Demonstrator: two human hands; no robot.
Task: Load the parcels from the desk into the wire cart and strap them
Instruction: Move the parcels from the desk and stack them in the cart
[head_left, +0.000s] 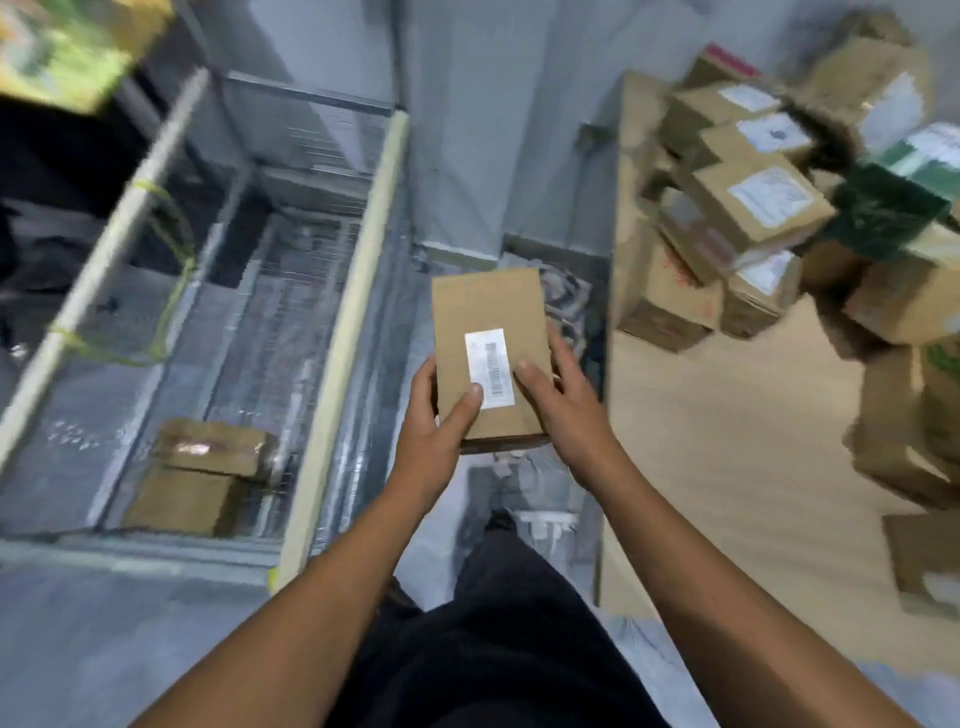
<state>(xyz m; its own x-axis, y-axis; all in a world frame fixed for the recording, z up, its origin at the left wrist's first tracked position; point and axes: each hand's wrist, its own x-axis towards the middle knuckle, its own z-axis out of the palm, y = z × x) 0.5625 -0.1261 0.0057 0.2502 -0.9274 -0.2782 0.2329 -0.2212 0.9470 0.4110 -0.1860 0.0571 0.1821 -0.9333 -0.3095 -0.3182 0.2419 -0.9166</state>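
Loading barely begun: two brown parcels (200, 475) lie at the near end of the wire cart (340, 332), many more parcels (763, 208) piled on the desk (727, 441). No strap on the load yet. One flat parcel (491, 353) carried between desk and cart; left hand (441, 415) and right hand (553, 395) both grip it, thumbs on top, fingers curled underneath.

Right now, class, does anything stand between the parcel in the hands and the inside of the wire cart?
Only the cart's padded side rail, left of the held parcel; the cart's top looks open. Two parcels already lie inside.
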